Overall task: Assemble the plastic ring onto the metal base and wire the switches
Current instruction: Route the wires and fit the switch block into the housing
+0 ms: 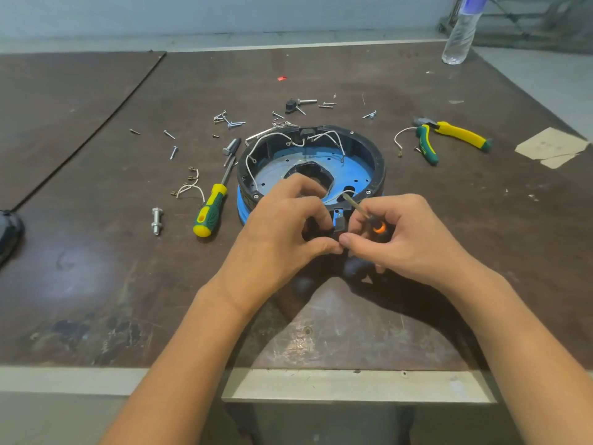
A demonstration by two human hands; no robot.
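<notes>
Near the middle of the dark table (96,252) sits the black plastic ring (380,162), set on the blue metal base (353,170), whose floor shows inside the ring around a dark central opening. White wires (252,155) loop along the ring's far and left inner wall. At the ring's near edge the two hands meet, thumb tips touching: the left hand (282,229) curls its fingers around a small black switch (338,221) at the rim, while the right hand (407,236) pinches a small screwdriver (357,207) with an orange collar, its shaft angled up and left over the rim. To the left of the ring lies a yellow-and-green screwdriver (210,210), with short loose wire pieces (191,186) and a bolt (156,220) beyond it. Scattered screws (229,120) lie behind the ring. Yellow-and-green pliers (449,136) rest to the right, near some paper scraps (550,146). A clear water bottle (459,36) stands at the far right corner.
</notes>
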